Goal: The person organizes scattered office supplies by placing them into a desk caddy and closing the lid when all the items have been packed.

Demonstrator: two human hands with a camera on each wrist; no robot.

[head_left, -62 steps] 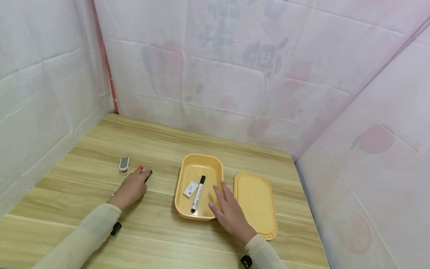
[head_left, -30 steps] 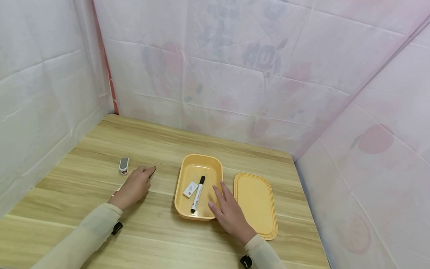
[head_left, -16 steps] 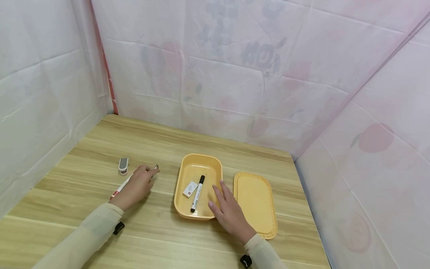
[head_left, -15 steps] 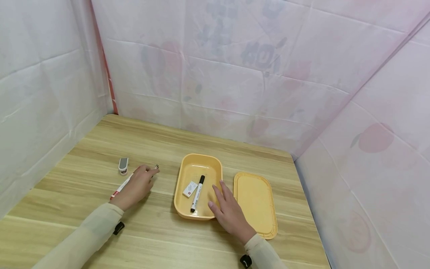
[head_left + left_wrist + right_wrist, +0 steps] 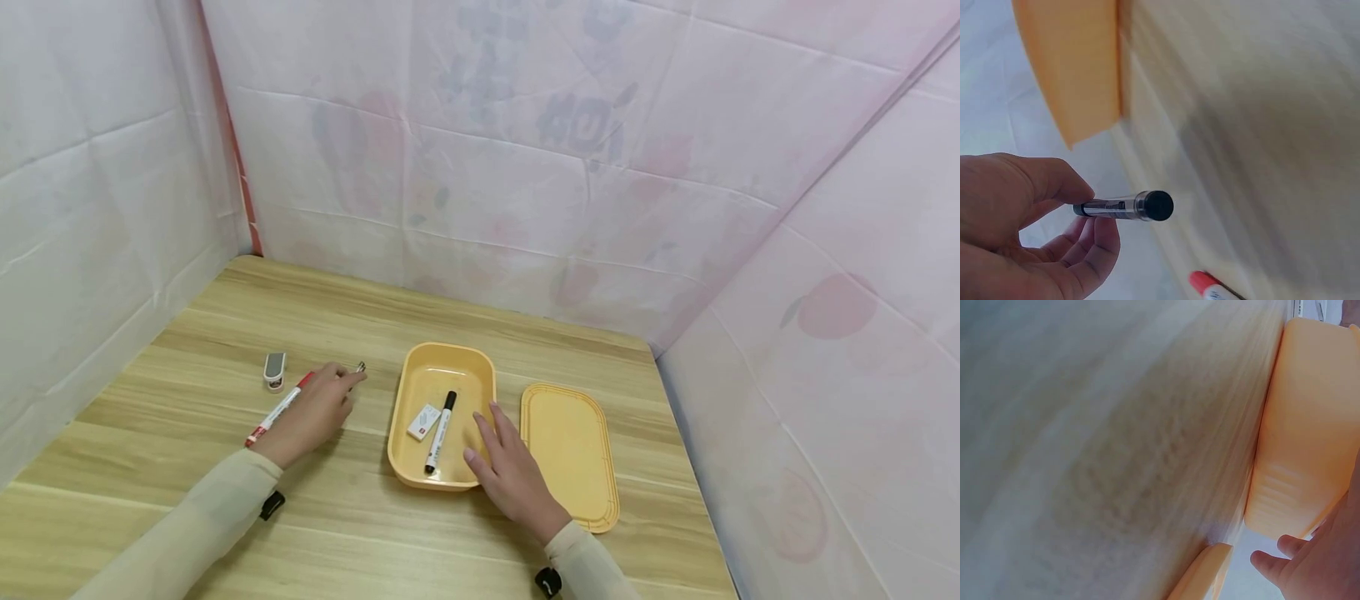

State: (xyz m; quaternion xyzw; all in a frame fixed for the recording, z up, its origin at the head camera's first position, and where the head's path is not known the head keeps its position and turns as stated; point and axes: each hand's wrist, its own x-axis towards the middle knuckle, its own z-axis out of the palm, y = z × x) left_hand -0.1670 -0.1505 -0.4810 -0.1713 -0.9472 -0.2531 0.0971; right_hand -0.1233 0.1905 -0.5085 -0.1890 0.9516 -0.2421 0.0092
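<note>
My left hand point(image 5: 318, 412) pinches a small clear tube with dark end caps point(image 5: 1113, 208) between thumb and fingers, above the table left of the yellow box point(image 5: 399, 400). In the left wrist view one round black cap faces the camera. Under the left hand lies a white marker with a red cap point(image 5: 273, 419), partly covered in the head view. My right hand point(image 5: 521, 483) is at the box's right side, fingers extended and spread over the rim; whether they touch it I cannot tell. Inside the box are a white eraser point(image 5: 424, 422) and a black-capped marker point(image 5: 440, 437).
A yellow lid point(image 5: 567, 454) lies flat to the right of the box. Farther left on the wooden table point(image 5: 337, 533) stands a small grey and white object point(image 5: 274, 369). Printed white sheets point(image 5: 487, 192) enclose the table's back and sides.
The left hand has shifted right toward the box with the small tube, lifting off the table and uncovering more of the red-capped marker. The right hand and box have stayed in place.
</note>
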